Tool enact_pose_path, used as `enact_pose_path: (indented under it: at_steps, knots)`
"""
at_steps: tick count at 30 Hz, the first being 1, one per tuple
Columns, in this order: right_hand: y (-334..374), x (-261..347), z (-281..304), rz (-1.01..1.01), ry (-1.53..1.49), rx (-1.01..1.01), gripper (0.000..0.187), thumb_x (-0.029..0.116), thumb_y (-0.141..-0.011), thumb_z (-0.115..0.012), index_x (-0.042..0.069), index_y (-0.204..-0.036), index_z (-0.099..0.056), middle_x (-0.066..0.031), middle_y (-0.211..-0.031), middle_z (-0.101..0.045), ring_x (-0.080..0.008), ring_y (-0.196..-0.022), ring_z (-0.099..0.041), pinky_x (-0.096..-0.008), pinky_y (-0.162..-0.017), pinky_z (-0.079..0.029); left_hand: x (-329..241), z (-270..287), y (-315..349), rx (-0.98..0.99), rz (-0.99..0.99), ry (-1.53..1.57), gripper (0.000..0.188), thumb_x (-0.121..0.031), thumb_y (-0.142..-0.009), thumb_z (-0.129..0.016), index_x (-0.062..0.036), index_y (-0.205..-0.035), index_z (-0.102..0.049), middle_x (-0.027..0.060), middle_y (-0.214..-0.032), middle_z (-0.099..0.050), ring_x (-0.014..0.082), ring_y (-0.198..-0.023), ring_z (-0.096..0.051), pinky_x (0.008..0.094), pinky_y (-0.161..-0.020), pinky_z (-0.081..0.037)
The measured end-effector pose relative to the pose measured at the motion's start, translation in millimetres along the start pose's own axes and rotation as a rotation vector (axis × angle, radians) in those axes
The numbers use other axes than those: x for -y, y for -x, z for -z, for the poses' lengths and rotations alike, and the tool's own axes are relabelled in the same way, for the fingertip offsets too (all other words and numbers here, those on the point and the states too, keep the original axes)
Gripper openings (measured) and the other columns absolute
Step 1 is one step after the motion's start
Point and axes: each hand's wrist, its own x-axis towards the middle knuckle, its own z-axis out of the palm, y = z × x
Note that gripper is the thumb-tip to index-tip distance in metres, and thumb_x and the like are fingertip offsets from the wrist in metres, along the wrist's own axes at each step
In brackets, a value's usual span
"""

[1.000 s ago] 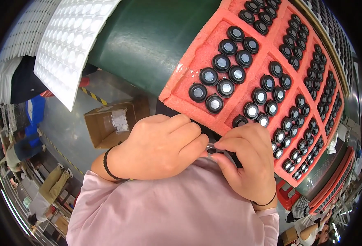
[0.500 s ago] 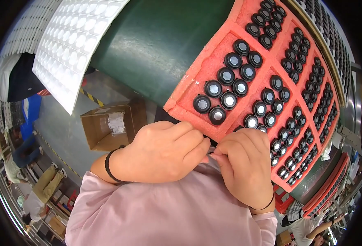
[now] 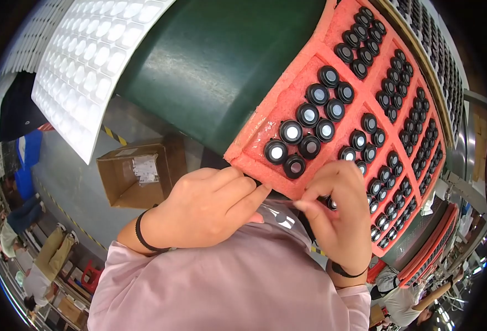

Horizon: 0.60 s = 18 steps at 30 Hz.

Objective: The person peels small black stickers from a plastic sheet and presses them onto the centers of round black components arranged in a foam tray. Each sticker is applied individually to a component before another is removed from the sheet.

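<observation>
Clear, glossy film lies between the left hand and right hand.

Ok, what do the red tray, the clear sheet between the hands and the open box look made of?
Red tray: probably matte foam, with rough, porous-looking edges. Clear sheet: likely glossy plastic film; it's see-through with bright glare. Open box: apparently matte cardboard, plain brown with thin walls.

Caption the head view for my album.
Right hand pinching clear film, left hand close by, beside a pink foam tray of round black parts.
</observation>
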Motion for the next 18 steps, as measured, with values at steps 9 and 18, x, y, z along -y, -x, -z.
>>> enact_pose_path:
  at_steps: [9,18]
  knots:
    - [-22.9,-4.3,-7.4,-0.276,-0.172,-0.026,0.014,-0.007,-0.083,-0.071,0.000,-0.090,-0.061,-0.0062,-0.093,-0.056,-0.0154,-0.083,-0.055,-0.0269,-0.075,-0.045,7.6,-11.4,4.8,-0.073,-0.073,-0.089,0.032,-0.031,-0.080,-0.076,-0.0069,-0.100,-0.072,0.0058,-0.111,-0.067,0.0276,-0.108,-0.063,0.0523,-0.097,-0.050]
    - [-37.3,-11.4,-21.9,-0.207,-0.049,0.013,0.012,-0.005,-0.087,-0.071,-0.001,-0.090,-0.060,-0.0043,-0.091,-0.054,-0.0124,-0.078,-0.051,-0.0251,-0.066,-0.042,12.8,-19.4,7.8,0.016,-0.034,-0.067,0.028,-0.030,-0.074,-0.078,-0.0089,-0.092,-0.072,0.0053,-0.133,-0.067,0.0353,-0.136,-0.054,0.0707,-0.115,-0.034]
